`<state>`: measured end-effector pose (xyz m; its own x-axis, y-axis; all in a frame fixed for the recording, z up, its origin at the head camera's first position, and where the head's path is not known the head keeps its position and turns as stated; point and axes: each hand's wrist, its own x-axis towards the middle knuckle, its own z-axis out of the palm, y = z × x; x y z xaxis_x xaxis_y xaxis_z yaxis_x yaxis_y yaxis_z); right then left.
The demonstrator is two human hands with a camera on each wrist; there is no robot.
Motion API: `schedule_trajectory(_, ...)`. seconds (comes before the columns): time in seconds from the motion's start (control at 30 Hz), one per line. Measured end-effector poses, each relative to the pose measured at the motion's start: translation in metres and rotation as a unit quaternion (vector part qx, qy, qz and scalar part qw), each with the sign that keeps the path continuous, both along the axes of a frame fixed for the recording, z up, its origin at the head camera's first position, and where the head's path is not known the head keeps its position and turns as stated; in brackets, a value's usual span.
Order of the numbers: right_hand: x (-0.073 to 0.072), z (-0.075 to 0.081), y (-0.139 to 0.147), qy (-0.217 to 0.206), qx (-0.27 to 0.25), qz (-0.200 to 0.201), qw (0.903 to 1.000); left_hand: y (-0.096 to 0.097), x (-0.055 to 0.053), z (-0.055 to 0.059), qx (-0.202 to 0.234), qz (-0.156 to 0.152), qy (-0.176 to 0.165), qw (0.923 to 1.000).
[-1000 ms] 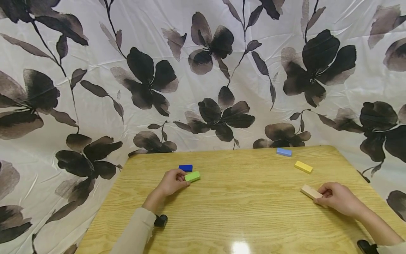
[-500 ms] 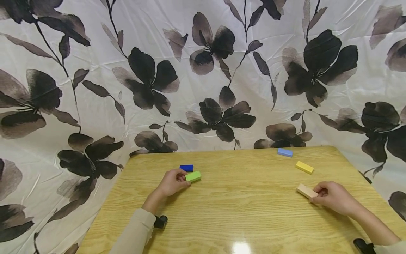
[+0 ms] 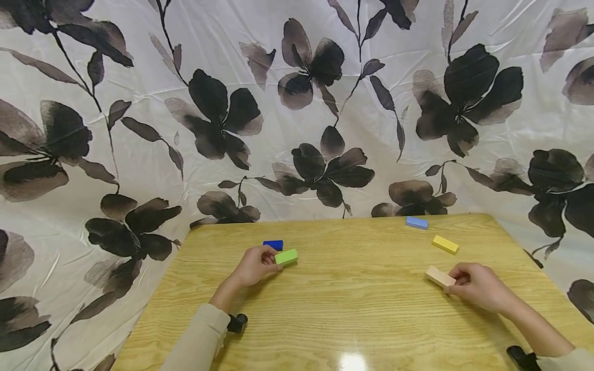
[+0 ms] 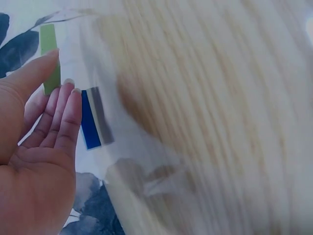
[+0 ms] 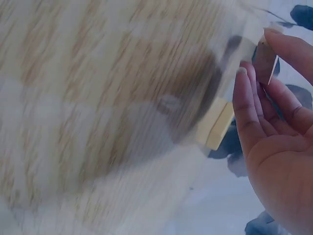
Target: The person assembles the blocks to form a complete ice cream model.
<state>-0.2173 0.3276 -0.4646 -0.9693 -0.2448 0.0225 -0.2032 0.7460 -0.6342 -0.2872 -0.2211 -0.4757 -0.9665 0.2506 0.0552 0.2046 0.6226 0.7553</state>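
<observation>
Between thumb and fingers, my left hand (image 3: 252, 265) pinches a light green block (image 3: 286, 257) by its left end. Just behind that block lies a dark blue block (image 3: 273, 245) on the table, partly covered by the hand. In the left wrist view the thumb presses on the green block (image 4: 48, 41), and the blue block (image 4: 90, 120) lies beyond the fingertips. On the right side, my right hand (image 3: 480, 286) pinches a plain wooden block (image 3: 438, 276) by its near end. The right wrist view shows this block (image 5: 265, 61) end-on between thumb and fingers.
A yellow block (image 3: 445, 245) lies beyond the right hand, and a light blue block (image 3: 416, 222) sits near the far edge. The wood-grain table (image 3: 343, 299) ends at a floral cloth (image 3: 315, 129) hanging behind it. Both wrists wear black straps.
The right hand has carried the wooden block left and slightly away from me. The left hand has shifted a little to the right with the green block. The other blocks have stayed put.
</observation>
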Motion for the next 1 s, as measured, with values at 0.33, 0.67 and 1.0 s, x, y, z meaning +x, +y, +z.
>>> schedule_trajectory(0.33, -0.002, 0.003, -0.014, -0.002, -0.016, 0.013, 0.9998, 0.005, -0.001, 0.002, 0.001, -0.013, 0.013, 0.9998)
schedule_trajectory(0.67, -0.008, 0.003, -0.035, 0.012, -0.036, 0.038, 0.9986, 0.015, 0.0, 0.001, 0.013, -0.019, 0.008, 0.9997)
schedule_trajectory(1.0, -0.015, -0.002, -0.06, 0.022, -0.042, 0.064, 0.9968, 0.032, -0.003, 0.002, 0.019, -0.052, 0.017, 0.9983)
